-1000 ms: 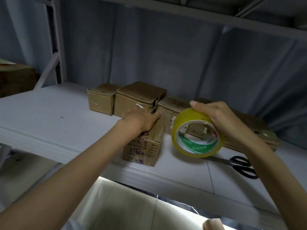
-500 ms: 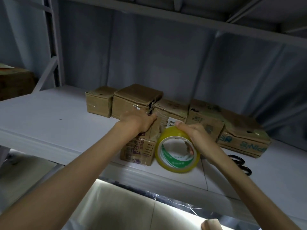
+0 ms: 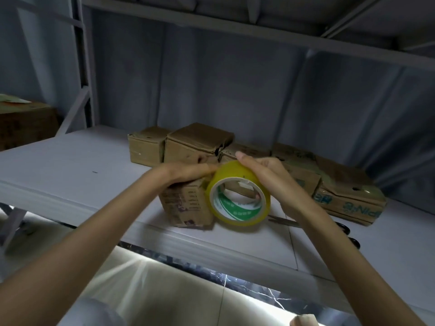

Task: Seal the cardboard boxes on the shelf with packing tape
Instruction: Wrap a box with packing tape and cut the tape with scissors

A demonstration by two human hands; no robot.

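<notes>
A small printed cardboard box [image 3: 186, 205] stands near the front edge of the white shelf [image 3: 77, 175]. My left hand [image 3: 188, 171] rests flat on its top, fingers pointing right and touching the tape roll. My right hand [image 3: 268, 177] grips the yellow roll of packing tape [image 3: 239, 192] from above, holding it upright against the box's right side. Behind stand several more cardboard boxes in a row: a small one [image 3: 144, 149], a taller one [image 3: 195, 143] and a long flat one [image 3: 348, 201] at the right.
Black-handled scissors [image 3: 348, 231] lie on the shelf to the right, partly hidden by my right arm. Another brown box [image 3: 26, 123] sits at far left beyond the metal shelf upright [image 3: 84, 67]. An upper shelf [image 3: 259, 22] runs overhead. A tiled floor shows below.
My right hand has brought the tape roll left and down, from mid-air at the right to the box's right side. My left hand stays on the box top.
</notes>
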